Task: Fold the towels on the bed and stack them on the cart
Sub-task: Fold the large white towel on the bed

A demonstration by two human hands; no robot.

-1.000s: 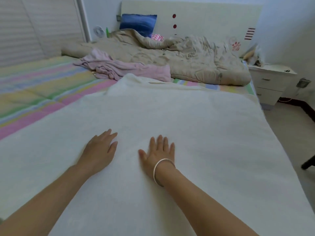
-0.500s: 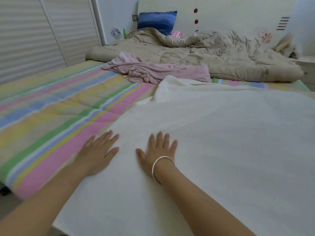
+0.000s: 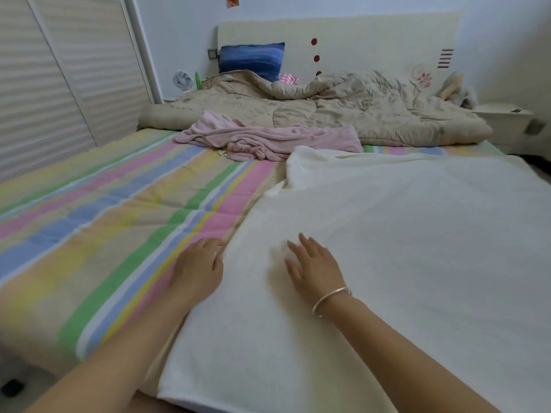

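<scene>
Head view. Large cream terry towel (image 3: pixel 402 263) spread flat on pastel-striped bedsheet (image 3: pixel 104 210), long axis running straight ahead from both hands. Right hand (image 3: pixel 316 268) flat on the towel, fingers straight and spread, holding nothing. Left hand (image 3: pixel 198 271) at the towel's left edge, fingertips bent against the hem; grip not discernible. Crumpled pink towel (image 3: pixel 268 138) well beyond the fingertips. Edge for the coming fold probably nearest the left hand.

No readable text, labels, brands or numbers appear anywhere on the bedding, walls or furniture.
</scene>
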